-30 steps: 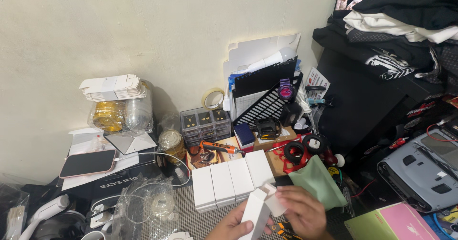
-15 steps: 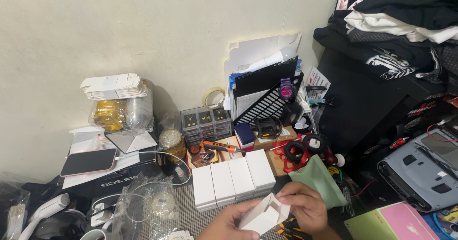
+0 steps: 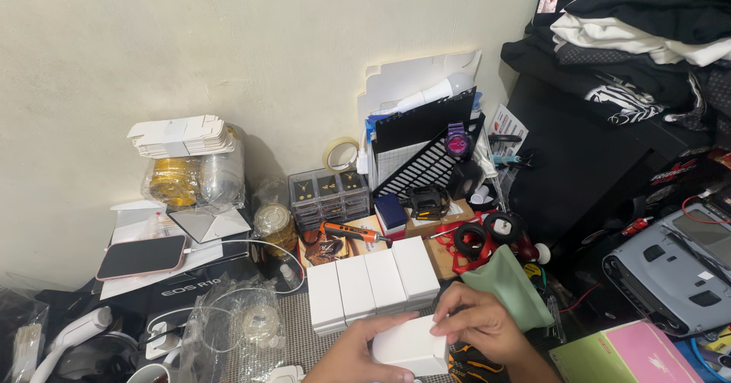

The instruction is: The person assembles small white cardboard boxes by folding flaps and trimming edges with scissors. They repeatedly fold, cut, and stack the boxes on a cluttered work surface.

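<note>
Both my hands hold one small white cardboard box low in the middle of the view. My left hand grips its left side from below. My right hand presses its fingers on the box's top right edge. Just beyond the box stands a row of several matching white boxes, side by side on a grey mat. A green cloth lies to the right of my right hand.
A phone rests on papers at the left, beside a black box and clear plastic bags. A small clear drawer unit, tape roll, orange tool and black rack crowd the wall. Folded clothes pile at right.
The white box was held upright and partly open a second ago; it now lies flat and closed between my hands, lower in view.
</note>
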